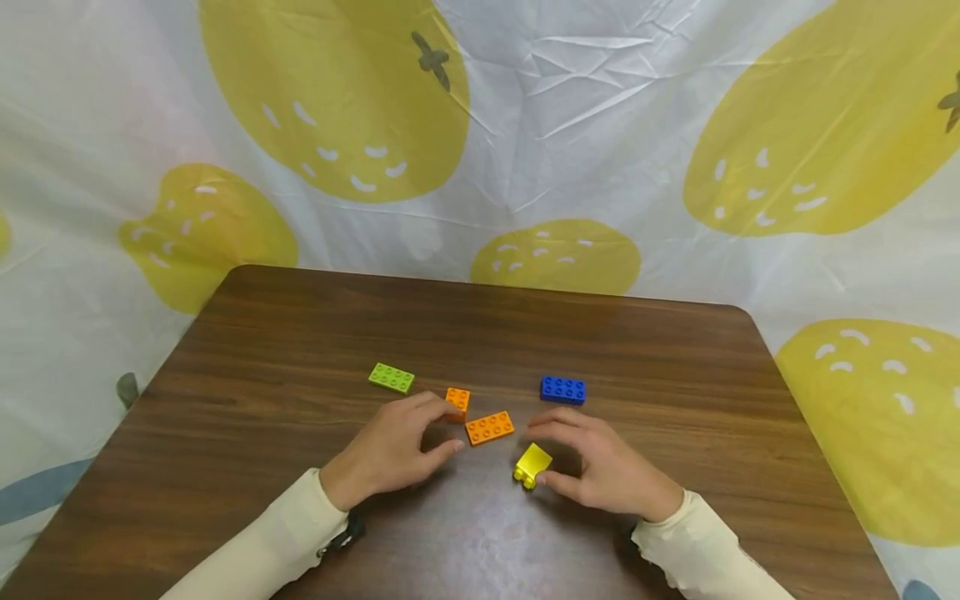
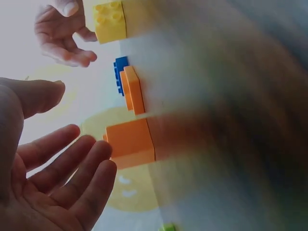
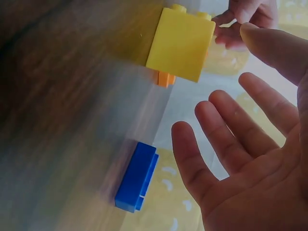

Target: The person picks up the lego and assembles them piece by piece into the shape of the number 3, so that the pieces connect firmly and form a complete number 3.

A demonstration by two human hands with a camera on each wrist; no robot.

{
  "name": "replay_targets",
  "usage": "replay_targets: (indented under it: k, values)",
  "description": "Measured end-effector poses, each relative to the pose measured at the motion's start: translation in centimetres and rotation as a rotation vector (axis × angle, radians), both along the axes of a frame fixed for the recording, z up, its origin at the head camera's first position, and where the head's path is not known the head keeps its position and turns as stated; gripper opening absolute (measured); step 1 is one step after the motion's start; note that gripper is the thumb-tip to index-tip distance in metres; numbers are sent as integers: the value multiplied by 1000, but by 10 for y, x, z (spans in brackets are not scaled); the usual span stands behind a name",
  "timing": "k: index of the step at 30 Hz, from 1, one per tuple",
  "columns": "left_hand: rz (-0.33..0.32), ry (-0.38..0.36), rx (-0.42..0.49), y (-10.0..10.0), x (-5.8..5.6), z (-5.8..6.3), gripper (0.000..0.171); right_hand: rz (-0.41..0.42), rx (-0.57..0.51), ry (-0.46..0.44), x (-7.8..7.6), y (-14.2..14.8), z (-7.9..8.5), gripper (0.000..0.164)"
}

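My left hand (image 1: 393, 446) hovers low over the table with its fingers apart, fingertips right at a square orange toy brick (image 1: 458, 399). In the left wrist view, that orange brick (image 2: 129, 142) stands just past the relaxed fingers. Between the hands lies a longer, flat orange brick (image 1: 490, 427), studs up. A yellow brick (image 1: 533, 463) lies on its side, its studs toward the near edge. My right hand (image 1: 607, 467) is spread around the yellow brick's right side, the thumb close to it. The right wrist view shows the yellow brick (image 3: 181, 43) beyond loosely extended fingers.
A blue brick (image 1: 562, 389) sits behind the right hand, and a flat lime-green brick (image 1: 392, 377) lies behind the left. All rest on a dark wooden table (image 1: 300, 333). A white curtain (image 1: 525, 150) with yellow fruit prints hangs behind and beside it.
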State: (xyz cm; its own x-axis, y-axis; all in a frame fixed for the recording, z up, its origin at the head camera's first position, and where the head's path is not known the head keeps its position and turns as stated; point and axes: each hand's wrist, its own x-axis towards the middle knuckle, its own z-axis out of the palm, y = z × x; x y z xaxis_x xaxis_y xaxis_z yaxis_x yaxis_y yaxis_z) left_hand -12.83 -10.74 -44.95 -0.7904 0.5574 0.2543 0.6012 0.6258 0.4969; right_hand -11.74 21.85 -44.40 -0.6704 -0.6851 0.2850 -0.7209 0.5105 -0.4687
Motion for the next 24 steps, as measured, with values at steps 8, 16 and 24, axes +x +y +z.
replay_targets:
  k: [8,16,24]
  values:
    - [-32,-52,-57,7,-5,-3,41,44,12,-59,1,-5,-5,52]
    - [-40,-114,-22,14,-15,-8,40,72,49,-81,0,-7,-11,46]
    - [-38,-181,-7,22,-22,-13,38,74,50,-102,-1,-8,-11,37]
